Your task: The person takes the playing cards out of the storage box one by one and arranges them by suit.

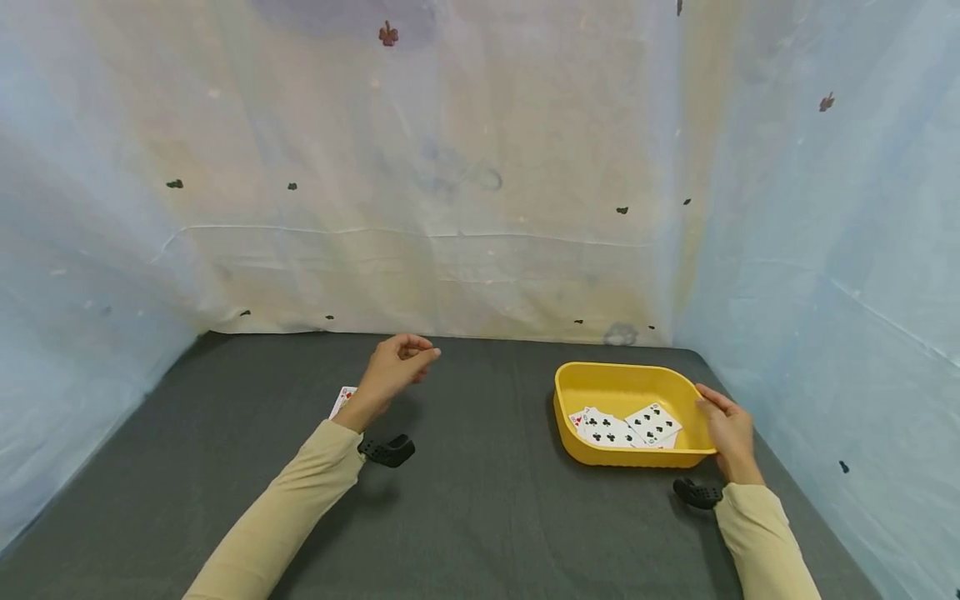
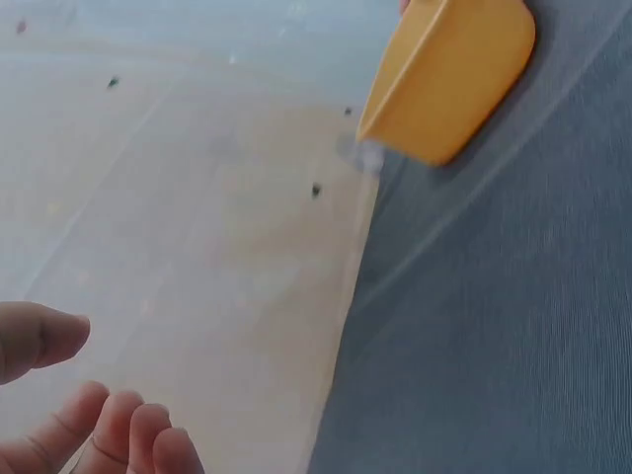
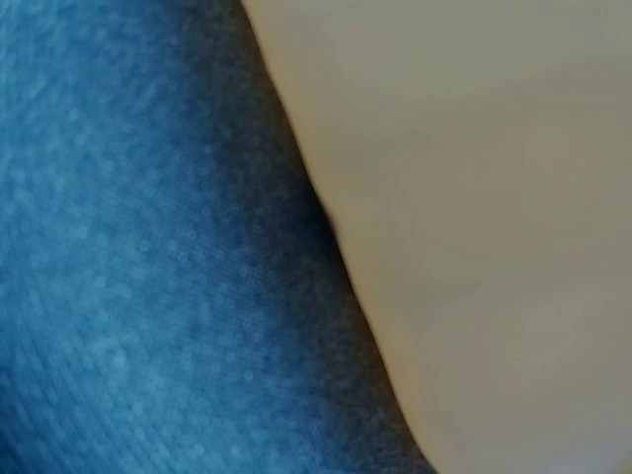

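Note:
A yellow plastic bin stands on the right of the table with several playing cards lying face up inside. My right hand grips the bin's rim at its right end. In the right wrist view the bin's wall fills the right side, blurred and very close. Over the middle left of the table is my left hand, holding nothing. In the left wrist view a gap shows between its thumb and its loosely bent fingers. A red-suited playing card lies by the left wrist, partly hidden behind it.
Dark grey cloth covers the table. A pale, patterned sheet hangs at the back and along both sides. Each wrist wears a black band, the left one and the right one.

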Demonstrator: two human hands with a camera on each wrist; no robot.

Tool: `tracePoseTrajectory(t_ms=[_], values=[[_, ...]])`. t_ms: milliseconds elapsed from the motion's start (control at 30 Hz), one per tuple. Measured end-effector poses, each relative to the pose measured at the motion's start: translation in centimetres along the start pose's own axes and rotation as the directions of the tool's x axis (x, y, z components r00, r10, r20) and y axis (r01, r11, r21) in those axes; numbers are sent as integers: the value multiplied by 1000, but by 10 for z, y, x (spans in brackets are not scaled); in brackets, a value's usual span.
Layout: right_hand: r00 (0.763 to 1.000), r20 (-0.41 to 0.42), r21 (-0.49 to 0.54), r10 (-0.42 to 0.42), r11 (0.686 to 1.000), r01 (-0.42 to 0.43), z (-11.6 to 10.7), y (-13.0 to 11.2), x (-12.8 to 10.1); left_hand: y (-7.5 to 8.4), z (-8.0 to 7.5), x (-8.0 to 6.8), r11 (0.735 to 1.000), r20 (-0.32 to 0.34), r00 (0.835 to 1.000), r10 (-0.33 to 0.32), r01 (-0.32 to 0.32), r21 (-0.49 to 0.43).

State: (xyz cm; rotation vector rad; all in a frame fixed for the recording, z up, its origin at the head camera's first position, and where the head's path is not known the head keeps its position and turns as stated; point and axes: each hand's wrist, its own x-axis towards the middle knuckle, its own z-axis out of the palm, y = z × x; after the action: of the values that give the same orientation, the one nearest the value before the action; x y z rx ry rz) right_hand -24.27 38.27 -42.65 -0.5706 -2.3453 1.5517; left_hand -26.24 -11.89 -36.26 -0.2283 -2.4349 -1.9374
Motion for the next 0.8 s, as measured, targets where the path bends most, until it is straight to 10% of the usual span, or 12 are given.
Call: tracePoseTrajectory(t_ms=[800], values=[[1000,-18,22,-24,999,24,-3,-2,-4,43,126,16,996,130,988,83,-77,-51]])
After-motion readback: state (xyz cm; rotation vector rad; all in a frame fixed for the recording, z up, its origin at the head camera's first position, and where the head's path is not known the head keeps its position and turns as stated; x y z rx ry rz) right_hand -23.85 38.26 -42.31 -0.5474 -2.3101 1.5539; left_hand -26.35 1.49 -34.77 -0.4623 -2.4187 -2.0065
